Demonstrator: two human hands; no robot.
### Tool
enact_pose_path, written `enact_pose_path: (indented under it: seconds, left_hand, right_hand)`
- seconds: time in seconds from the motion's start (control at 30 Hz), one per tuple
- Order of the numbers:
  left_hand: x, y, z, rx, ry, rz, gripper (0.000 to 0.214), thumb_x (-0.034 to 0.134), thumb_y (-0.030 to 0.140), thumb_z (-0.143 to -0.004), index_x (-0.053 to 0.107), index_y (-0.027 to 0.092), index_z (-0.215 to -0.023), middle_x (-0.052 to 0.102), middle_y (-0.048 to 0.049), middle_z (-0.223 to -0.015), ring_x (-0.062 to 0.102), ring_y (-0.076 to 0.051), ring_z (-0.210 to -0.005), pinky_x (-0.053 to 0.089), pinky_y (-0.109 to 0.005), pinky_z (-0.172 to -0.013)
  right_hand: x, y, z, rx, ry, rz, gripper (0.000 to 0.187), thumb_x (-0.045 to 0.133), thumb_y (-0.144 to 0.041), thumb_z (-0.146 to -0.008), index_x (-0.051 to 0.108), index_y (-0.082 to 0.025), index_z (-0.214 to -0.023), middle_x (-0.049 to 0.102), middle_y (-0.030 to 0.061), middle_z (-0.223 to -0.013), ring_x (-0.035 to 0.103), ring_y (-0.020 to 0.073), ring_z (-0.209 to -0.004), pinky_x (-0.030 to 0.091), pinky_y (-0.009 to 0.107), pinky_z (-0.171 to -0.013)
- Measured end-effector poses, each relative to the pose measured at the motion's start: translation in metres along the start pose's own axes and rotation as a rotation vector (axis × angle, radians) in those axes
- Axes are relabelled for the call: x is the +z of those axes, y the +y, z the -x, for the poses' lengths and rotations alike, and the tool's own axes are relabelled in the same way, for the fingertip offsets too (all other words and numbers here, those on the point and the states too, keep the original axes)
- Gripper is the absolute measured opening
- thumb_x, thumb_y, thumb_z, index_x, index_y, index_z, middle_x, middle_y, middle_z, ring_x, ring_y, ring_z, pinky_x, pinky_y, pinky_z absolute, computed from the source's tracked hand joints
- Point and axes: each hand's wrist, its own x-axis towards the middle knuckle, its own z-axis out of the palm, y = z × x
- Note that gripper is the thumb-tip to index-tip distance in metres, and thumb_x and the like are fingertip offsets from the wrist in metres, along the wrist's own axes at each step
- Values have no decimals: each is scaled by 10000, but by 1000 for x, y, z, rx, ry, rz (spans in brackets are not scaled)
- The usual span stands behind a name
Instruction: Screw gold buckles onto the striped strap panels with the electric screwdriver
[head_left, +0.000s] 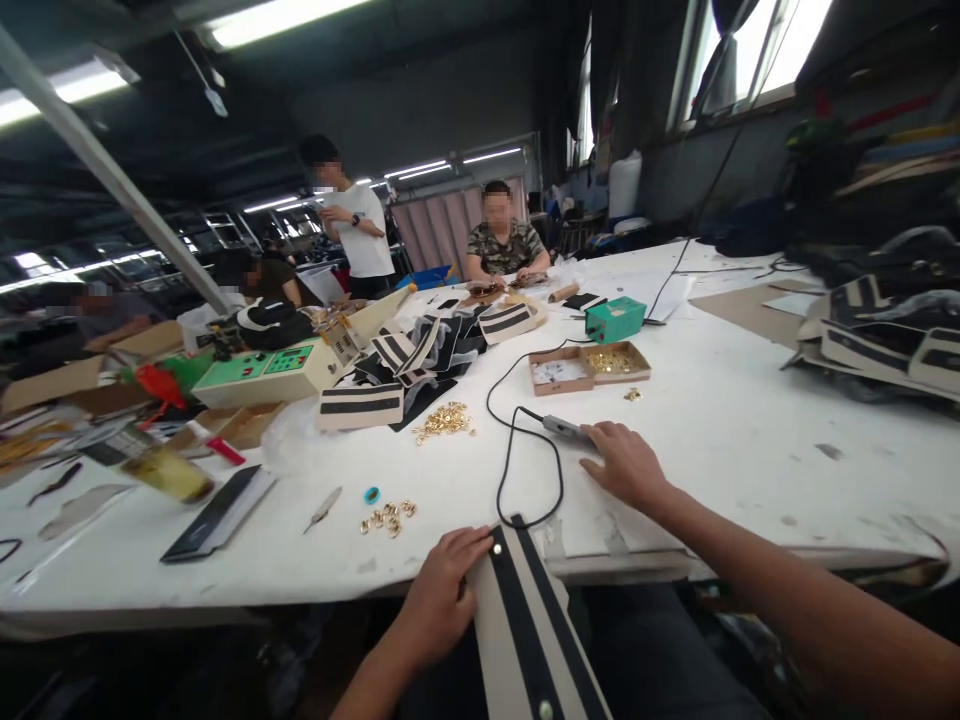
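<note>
Head: flat, black-striped beige panel (527,630)

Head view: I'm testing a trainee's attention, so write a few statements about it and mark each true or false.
1. The left hand touches the striped piece. True.
2. The right hand touches the striped piece too. False: its fingers are at the gray corded tool.
3. The green box stands beyond two cardboard trays. True.
4. Every gold item is inside a tray. False: a gold pile lies on the white table.
5. The blue ring lies near some gold rings. True.
</note>
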Motion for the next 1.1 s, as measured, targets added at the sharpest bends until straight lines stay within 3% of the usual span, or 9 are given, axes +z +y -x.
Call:
enact_pose_path:
  seconds: [0.17, 0.33, 0.43, 0.53, 0.67, 0.77, 0.9, 0.97, 1.1]
  left_hand:
    - [3, -10, 2, 54, -51, -39, 957, 501, -16, -666, 510, 375, -1540, 492, 31, -1629, 401, -267, -1530, 292, -544, -1310]
    - [-2, 2, 5, -20, -1, 74, 886, 614, 48, -747, 477, 354, -1567, 532, -18, -1599, 444, -306, -1497, 320, -531, -1291]
    - [-17, 28, 11, -167, 13, 364, 654, 643, 268, -929, 490, 301, -1564, 648, -73, -1476, 587, -326, -1363, 418, -530, -1214]
    - [-27, 59, 14, -261, 70, 714, 442, 580, 447, -1012, 669, 245, -1395, 742, -79, -1328, 652, -343, -1270, 476, -522, -1150]
    - [-18, 86, 12, -359, 252, 1254, 409, 681, 455, -963, 727, 198, -1278, 780, -99, -1233, 711, -320, -1174, 545, -469, -1071]
    - [-3, 95, 9, -480, 320, 1501, 443, 727, 461, -926, 718, 175, -1264, 801, -122, -1124, 769, -286, -944, 641, -418, -840]
    - [10, 99, 5, -648, 438, 1538, 410, 766, 485, -885, 745, 146, -1115, 793, -94, -899, 728, -219, -676, 613, -315, -559]
    - [15, 100, 3, -679, 527, 1537, 405, 779, 493, -868, 749, 136, -1057, 785, -85, -866, 715, -205, -657, 608, -304, -551]
    - [25, 97, 1, -681, 685, 1495, 421, 785, 509, -856, 760, 143, -1063, 805, -91, -935, 758, -246, -841, 637, -366, -777]
  right_hand:
    - [22, -41, 79, -537, 17, -247, 683, 549, -83, -859, 544, -302, -1506, 556, 100, -1534, 487, 301, -1433, 428, 519, -1156]
    - [21, -79, 104, -744, -56, -571, 395, 619, -299, -921, 689, -391, -1298, 725, 69, -1297, 638, 319, -1267, 506, 544, -1034]
    - [-1, -89, 90, -598, -56, -976, 212, 588, -393, -1000, 763, -284, -1053, 778, 48, -1016, 730, 250, -931, 560, 423, -873]
    - [-27, -96, 68, -247, -217, -1242, 370, 611, -505, -1006, 704, -190, -837, 714, 7, -782, 659, 184, -703, 513, 290, -647]
    - [-41, -105, 40, -44, -399, -1375, 448, 709, -606, -915, 719, -160, -962, 742, 24, -876, 680, 213, -790, 543, 308, -725]
    - [-32, -106, 29, -6, -397, -1333, 510, 703, -614, -911, 714, -162, -1146, 761, 68, -1021, 708, 271, -942, 575, 388, -843]
    - [-11, -101, 39, -21, 74, -943, 546, 753, -509, -896, 637, -210, -1338, 710, 99, -1155, 680, 279, -1016, 567, 424, -862]
    - [-3, -100, 54, -149, 245, -796, 422, 751, -417, -918, 663, -227, -1285, 697, 93, -1102, 662, 256, -975, 554, 416, -853]
    - [10, -109, 84, -412, 149, -625, 174, 753, -298, -930, 734, -245, -1095, 694, 64, -931, 634, 243, -884, 517, 397, -783]
